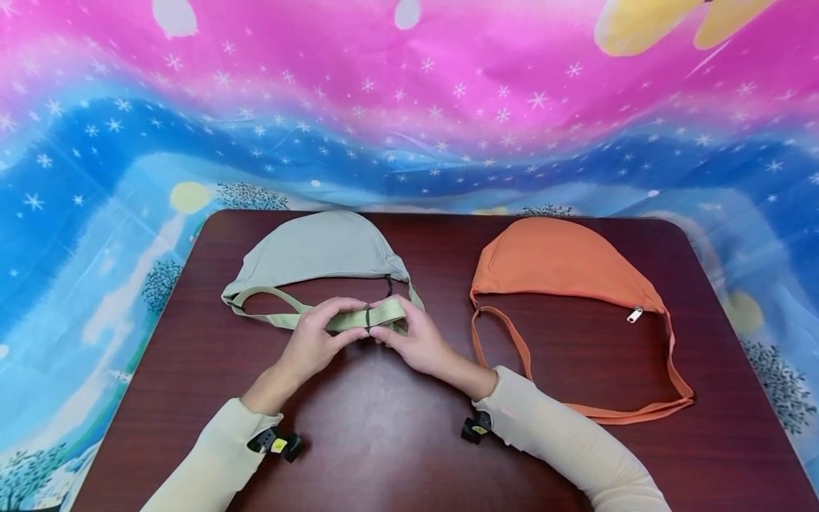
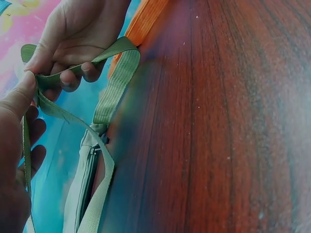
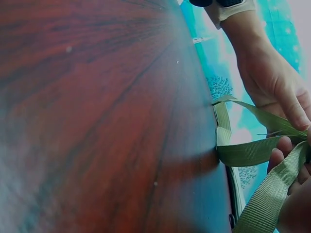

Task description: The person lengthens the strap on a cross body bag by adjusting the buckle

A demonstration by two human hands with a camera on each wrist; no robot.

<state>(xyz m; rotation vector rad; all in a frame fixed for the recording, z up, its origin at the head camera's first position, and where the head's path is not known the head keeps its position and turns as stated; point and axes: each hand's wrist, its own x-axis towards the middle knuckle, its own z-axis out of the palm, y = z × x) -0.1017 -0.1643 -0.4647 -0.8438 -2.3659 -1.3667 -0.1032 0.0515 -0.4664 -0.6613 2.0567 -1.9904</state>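
Note:
A pale grey-green shoulder bag (image 1: 313, 249) lies at the back left of the table, its green webbing strap (image 1: 387, 310) drawn toward the front. My left hand (image 1: 310, 345) pinches this strap between thumb and fingers just left of a dark strap slider (image 1: 367, 318). On the other side, my right hand (image 1: 419, 340) pinches the strap, thumb tip right at the slider. In the left wrist view a loop of strap (image 2: 124, 68) bends over the right hand's fingers. The right wrist view shows the strap (image 3: 248, 153) running from both hands down to the bag.
An orange shoulder bag (image 1: 557, 259) lies at the right, with a silver zip pull (image 1: 635, 315) and its strap (image 1: 668, 409) spread toward the front. Beneath both bags is a dark red-brown wooden table (image 1: 384, 441). A colourful patterned cloth (image 1: 409, 107) hangs behind it.

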